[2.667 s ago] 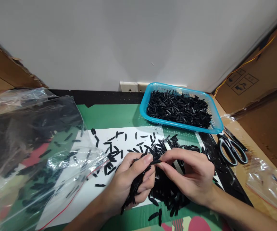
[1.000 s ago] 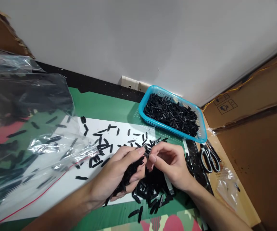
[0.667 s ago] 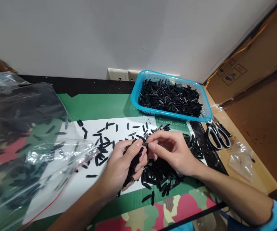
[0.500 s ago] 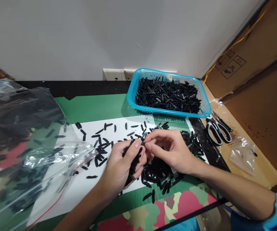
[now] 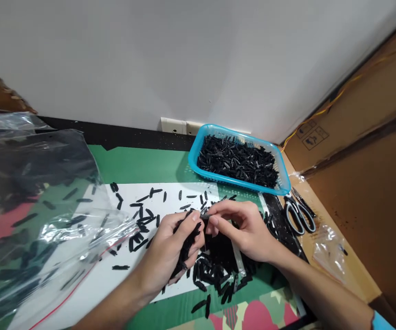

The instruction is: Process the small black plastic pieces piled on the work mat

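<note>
Several thin black strips (image 5: pixel 186 251) are bunched in the curled palm of my left hand (image 5: pixel 165 247), its thumb resting over them. Thumb and index finger of my right hand (image 5: pixel 244 229) pinch one small dark strip (image 5: pixel 205 217), right beside the left thumb tip. The two hands nearly meet at that point. Under and behind the right hand lies a heap of similar black strips (image 5: pixel 210 270), partly hidden by it. More loose strips (image 5: pixel 143 224) are scattered over the white sheet (image 5: pixel 98 275) left of the hands.
A blue plastic basket (image 5: pixel 239 181) full of black strips stands against the wall. Black-and-white scissors (image 5: pixel 299 215) and a small clear bag (image 5: pixel 328 252) lie at the right. A large clear zip bag (image 5: pixel 57 169) covers the left side. Cardboard (image 5: pixel 363 174) borders the right.
The camera view has tilted, so the basket and scissors sit lower in the picture. My hands keep nearly the same pose, and the strip between my right fingertips shows more clearly.
</note>
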A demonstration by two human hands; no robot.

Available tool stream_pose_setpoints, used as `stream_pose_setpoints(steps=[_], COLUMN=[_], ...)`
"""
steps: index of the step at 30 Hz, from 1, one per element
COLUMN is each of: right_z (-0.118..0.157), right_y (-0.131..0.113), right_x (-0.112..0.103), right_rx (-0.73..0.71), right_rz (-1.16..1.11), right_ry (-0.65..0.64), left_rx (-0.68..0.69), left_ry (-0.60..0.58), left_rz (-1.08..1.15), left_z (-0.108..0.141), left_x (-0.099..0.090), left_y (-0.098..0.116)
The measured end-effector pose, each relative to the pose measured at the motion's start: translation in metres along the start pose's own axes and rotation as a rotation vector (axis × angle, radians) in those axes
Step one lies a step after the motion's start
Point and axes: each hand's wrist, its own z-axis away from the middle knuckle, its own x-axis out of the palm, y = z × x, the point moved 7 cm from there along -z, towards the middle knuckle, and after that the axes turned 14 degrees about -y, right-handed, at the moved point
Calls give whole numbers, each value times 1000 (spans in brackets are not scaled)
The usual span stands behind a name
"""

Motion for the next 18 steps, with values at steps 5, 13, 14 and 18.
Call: stream_pose_setpoints(steps=[5, 13, 14, 18], right_z=[-14, -4, 0, 8], right_y=[-36, -47, -47, -44], right_x=[-51, -31, -22, 9], right_rx=[-104, -281, -308, -390], right_rz=[597, 810, 747, 599], right_ry=[300, 231, 186, -38], left_rx=[38, 23, 13, -20], left_ry=[-51, -93, -96, -81], left_rz=[82, 65, 45, 15], left_z=[-1, 0, 0, -2], left_x=[-1, 3, 4, 5], left_y=[7, 4, 2, -5])
